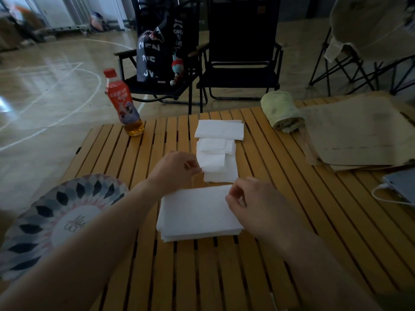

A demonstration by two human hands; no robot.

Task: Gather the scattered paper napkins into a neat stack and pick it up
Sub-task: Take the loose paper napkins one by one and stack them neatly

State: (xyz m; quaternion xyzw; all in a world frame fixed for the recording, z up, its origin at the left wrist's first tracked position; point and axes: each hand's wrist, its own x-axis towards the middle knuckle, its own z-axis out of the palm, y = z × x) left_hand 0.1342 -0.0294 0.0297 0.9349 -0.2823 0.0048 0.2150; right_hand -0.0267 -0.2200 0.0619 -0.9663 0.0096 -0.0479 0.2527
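Note:
A stack of white paper napkins [197,214] lies on the slatted wooden table [224,277] right in front of me. Behind it, several more napkins [216,160] overlap in a loose row that runs away from me, ending in a wider napkin [221,129] at the far end. My left hand [174,170] pinches the left edge of a napkin in that row. My right hand [253,203] sits at the right edge of the near stack, fingers curled, pinching its top corner.
A red-capped drink bottle [123,104] stands at the table's far left. A patterned round fan [56,221] lies at left. A rolled green towel [281,112], brown paper bags [359,135] and a device with a white cable [399,187] lie at right. Black folding chairs [242,52] stand behind.

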